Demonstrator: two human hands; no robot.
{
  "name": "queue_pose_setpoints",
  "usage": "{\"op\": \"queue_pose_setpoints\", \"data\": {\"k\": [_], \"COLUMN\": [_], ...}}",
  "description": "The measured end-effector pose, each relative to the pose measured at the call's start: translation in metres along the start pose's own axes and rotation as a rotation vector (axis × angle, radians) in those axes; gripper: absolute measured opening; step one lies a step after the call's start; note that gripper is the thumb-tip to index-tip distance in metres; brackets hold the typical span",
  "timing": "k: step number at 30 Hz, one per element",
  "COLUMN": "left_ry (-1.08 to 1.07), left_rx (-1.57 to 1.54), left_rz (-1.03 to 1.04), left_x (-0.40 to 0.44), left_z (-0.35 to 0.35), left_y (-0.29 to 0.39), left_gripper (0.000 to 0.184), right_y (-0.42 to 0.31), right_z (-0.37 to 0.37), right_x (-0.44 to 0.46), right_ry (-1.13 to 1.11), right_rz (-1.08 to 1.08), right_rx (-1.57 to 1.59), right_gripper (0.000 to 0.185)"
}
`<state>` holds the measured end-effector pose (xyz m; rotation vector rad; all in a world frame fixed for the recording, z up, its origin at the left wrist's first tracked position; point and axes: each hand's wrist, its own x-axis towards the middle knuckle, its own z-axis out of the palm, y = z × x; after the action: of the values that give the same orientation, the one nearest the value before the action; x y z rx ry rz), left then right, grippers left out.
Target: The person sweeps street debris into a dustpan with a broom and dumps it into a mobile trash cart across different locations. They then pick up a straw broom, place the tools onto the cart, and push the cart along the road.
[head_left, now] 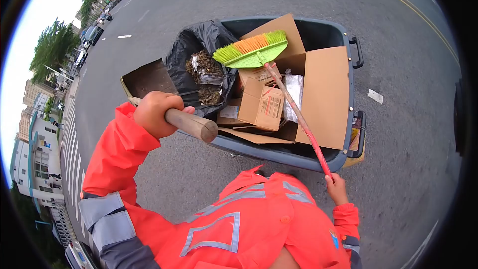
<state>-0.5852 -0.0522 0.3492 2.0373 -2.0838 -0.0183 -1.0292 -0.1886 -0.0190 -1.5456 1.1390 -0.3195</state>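
My left hand point(159, 113) is wrapped round a thick wooden handle point(191, 123), whose blunt end points toward me. Just beyond that hand is a dark metal dustpan point(149, 78). My right hand point(336, 188) grips the lower end of a red broom stick point(311, 137). The stick crosses a dark wheeled bin point(279, 158), and the broom's green and orange bristle head point(251, 47) is over the bin. Inside the bin are cardboard boxes point(269, 107), a clear plastic-wrapped item point(294, 89) and a black bag point(179, 52) holding dry leaves and litter point(204, 72).
Grey asphalt point(408, 119) surrounds the bin. A white scrap point(375, 96) lies to its right. Parked vehicles point(82, 55), trees point(52, 52) and buildings point(37, 154) line the left side, beside a striped crossing point(72, 159). Black handles point(357, 52) stick out from the bin's right end.
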Motion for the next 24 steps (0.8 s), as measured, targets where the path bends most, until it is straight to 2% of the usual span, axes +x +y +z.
{"op": "queue_pose_setpoints", "data": {"k": [1,3,4,5,7,9,11,13,17,19,21,24], "left_ry": [0.093,0.383,0.460,0.609,0.614,0.629,0.702,0.885,0.909,0.929,0.782,0.525], "left_rx": [0.001,0.173,0.206,-0.090,-0.342,-0.385,-0.416,-0.541,-0.751,-0.872,-0.878,-0.881], "left_rz": [-0.009,0.024,-0.039,-0.097,0.116,0.244,0.245,0.251,0.244,0.152,0.243,0.408], "left_x": [0.003,0.002,-0.008,-0.015,-0.019,-0.033,-0.033,-0.019,0.009,0.022,0.022,0.016], "left_z": [-0.014,-0.044,-0.060,-0.072,-0.110,-0.136,-0.136,-0.120,-0.059,-0.014,0.033,0.074], "left_y": [0.013,0.048,0.056,0.071,0.093,0.101,0.112,0.121,0.130,0.134,0.142,0.184], "left_gripper": [0.025,0.025,0.025,0.029,0.035,0.036,0.035,0.036,0.034,0.034,0.023,0.024], "right_y": [0.008,0.008,0.004,-0.001,-0.011,-0.015,-0.019,-0.025,-0.023,-0.021,-0.025,-0.046], "right_z": [0.002,0.003,0.005,0.007,0.011,0.019,0.022,0.024,0.026,0.023,0.020,0.011], "right_x": [0.000,-0.001,-0.004,-0.006,-0.010,-0.012,-0.014,-0.013,-0.016,-0.015,-0.022,-0.058], "right_ry": [0.062,0.066,0.107,0.150,0.154,0.241,0.265,0.236,0.323,0.341,0.330,0.561], "right_rz": [-0.121,-0.123,-0.163,-0.204,-0.172,-0.207,-0.194,-0.099,-0.168,-0.111,-0.154,-0.178], "right_rx": [-0.107,-0.137,-0.149,-0.160,-0.192,-0.205,-0.181,-0.197,-0.247,-0.240,-0.452,-0.480], "right_gripper": [0.022,0.022,0.022,0.022,0.023,0.024,0.024,0.025,0.027,0.028,0.028,0.032]}}
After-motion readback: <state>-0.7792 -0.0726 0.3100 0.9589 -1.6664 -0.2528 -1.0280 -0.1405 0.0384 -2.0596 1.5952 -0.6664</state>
